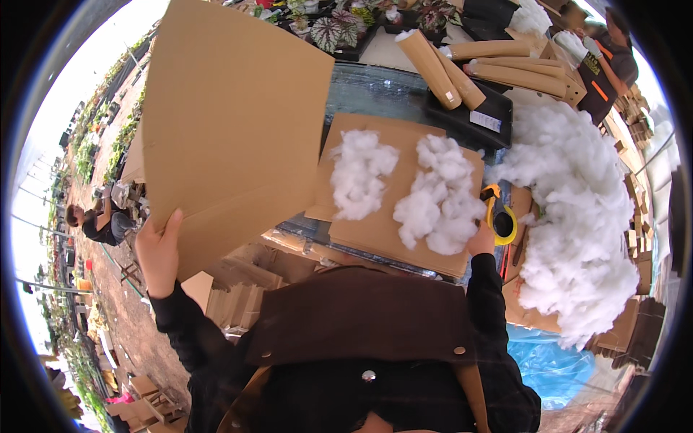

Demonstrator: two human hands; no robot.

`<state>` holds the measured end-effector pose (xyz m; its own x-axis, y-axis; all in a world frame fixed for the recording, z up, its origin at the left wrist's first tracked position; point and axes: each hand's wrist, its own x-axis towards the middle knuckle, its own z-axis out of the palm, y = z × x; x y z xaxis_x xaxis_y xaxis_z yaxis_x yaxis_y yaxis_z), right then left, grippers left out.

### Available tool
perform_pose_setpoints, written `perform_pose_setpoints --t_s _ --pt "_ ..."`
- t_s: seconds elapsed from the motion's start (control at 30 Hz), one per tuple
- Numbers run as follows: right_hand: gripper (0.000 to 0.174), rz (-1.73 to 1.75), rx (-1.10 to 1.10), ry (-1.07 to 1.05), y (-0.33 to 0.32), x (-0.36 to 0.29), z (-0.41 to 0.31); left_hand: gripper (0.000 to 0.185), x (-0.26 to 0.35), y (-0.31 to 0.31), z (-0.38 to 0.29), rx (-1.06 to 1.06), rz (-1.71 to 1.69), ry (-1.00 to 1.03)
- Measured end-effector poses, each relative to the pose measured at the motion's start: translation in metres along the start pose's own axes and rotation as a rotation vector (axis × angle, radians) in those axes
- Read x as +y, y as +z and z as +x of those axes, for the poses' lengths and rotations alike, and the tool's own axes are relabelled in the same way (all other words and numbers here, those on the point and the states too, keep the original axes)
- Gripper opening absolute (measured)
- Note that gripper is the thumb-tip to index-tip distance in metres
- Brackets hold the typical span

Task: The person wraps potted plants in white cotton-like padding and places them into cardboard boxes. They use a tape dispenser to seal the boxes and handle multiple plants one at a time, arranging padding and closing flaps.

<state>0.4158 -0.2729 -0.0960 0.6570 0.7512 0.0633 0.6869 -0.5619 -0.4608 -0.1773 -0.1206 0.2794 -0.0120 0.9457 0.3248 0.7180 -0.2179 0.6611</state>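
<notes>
My left hand [159,253] grips the lower edge of a large brown cardboard sheet [238,119], raised and tilted at the left. On the table lies a stack of flat cardboard [379,233], with a left clump of white fibre stuffing [361,176] and a right clump of stuffing [441,195] on it. My right hand [481,240] is at the stack's right edge, against the right clump. Its fingertips are partly hidden, so a hold cannot be told. Just beside it is a yellow tape dispenser [503,224].
A big heap of white stuffing [574,216] covers the table's right side. Behind the stack are a black plastic tray [476,119], rolled cardboard tubes [433,70] and potted plants [335,30]. A person [609,65] in gloves stands far right; another person [103,219] sits at left.
</notes>
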Motion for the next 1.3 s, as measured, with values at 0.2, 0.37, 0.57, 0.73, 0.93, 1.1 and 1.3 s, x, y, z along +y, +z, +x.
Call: perform_pose_setpoints --t_s 0.2,0.37,0.57,0.73,0.93,1.1,1.3 --pt "0.087 0.082 0.202 -0.456 -0.056 -0.116 0.027 0.031 -0.016 -0.017 -0.019 0.165 -0.064 -0.107" --pt "0.087 -0.192 -0.107 -0.372 -0.027 -0.16 0.05 0.033 -0.016 -0.029 -0.025 0.252 -0.065 -0.151" --pt "0.059 -0.145 -0.177 -0.488 0.025 -0.115 0.037 0.033 -0.026 -0.023 -0.021 0.304 -0.086 -0.224" --pt "0.038 0.061 -0.166 -0.52 0.007 -0.121 0.057 0.031 -0.03 -0.021 -0.021 0.307 -0.075 -0.222" --pt "0.05 0.006 -0.276 -0.843 -0.045 -0.202 0.075 0.031 -0.02 -0.022 -0.022 0.369 -0.108 -0.2" --pt "0.077 -0.135 -0.282 -0.824 -0.001 -0.275 0.068 0.032 -0.018 -0.02 -0.022 0.38 -0.094 -0.196" --pt "0.06 -0.235 -0.149 -0.991 0.093 -0.27 0.04 0.033 -0.021 -0.03 -0.029 0.377 -0.173 -0.189"
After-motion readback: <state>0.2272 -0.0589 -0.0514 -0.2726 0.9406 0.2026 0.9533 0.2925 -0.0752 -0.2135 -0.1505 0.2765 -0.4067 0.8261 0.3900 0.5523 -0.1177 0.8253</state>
